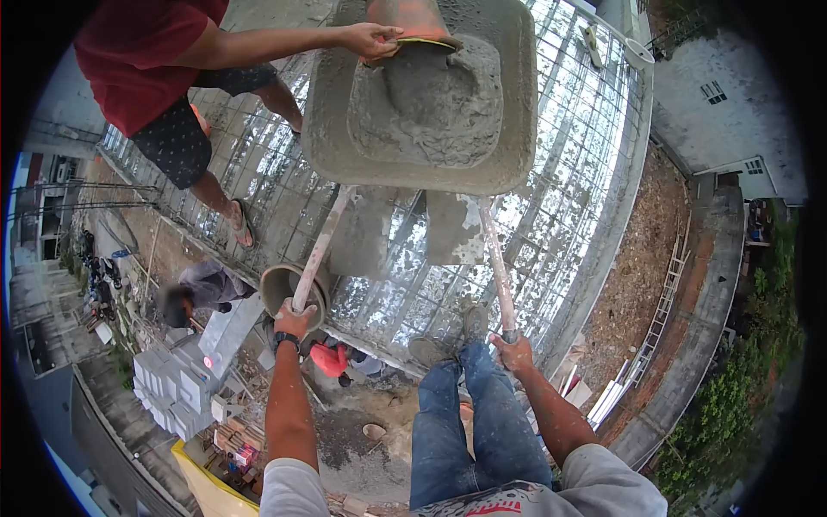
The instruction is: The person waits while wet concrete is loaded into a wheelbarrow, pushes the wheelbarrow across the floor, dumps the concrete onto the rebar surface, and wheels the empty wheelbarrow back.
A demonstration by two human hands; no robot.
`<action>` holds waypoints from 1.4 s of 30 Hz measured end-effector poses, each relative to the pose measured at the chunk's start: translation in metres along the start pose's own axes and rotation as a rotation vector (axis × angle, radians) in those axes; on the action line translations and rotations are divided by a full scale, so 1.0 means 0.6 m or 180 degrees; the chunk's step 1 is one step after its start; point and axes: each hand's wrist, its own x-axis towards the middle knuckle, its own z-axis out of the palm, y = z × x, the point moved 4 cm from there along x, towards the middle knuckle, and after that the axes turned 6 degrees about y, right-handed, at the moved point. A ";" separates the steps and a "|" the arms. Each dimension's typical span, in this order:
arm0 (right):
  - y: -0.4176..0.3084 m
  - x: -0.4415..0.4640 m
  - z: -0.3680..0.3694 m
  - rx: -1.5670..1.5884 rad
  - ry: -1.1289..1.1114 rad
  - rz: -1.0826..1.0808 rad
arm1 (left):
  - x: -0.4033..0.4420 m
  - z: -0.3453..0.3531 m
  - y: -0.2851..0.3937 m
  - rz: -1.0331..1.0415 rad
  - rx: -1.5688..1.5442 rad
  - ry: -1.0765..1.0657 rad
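My left hand (295,320), with a dark watch on its wrist, is wrapped round the end of one wheelbarrow handle (325,241). My right hand (514,353) grips the other handle (496,267) at its dark end. Both handles run forward to a cement-caked wheelbarrow tray (329,129), which holds wet grey concrete (431,108). Over the tray's far part, a co-worker's hand (372,41) holds an orange bucket (412,17) tipped with its mouth at the concrete. Beside my left hand sits a cement-stained bucket (277,289), partly covered by the handle.
I stand high on a slab with a steel bar grid (551,224). The co-worker in a red shirt (129,69) stands at left. Past the slab edge, far below, are people, stacked blocks (177,392) and, at right, a ladder (659,310).
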 end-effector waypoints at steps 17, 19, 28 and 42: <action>-0.004 0.010 -0.003 0.0398 -0.0168 0.0310 | -0.080 -0.003 0.107 -0.1192 0.1541 -0.0467; -0.007 0.011 0.002 0.0532 -0.0185 0.0329 | -0.087 -0.011 0.126 -0.1290 0.1605 -0.0596; 0.013 0.025 0.011 0.0268 -0.0406 0.0328 | -0.087 -0.026 0.118 -0.1330 0.1037 -0.0671; 0.026 0.029 0.023 0.0130 -0.0382 0.0279 | -0.283 0.172 0.158 -0.0948 -0.0857 0.0058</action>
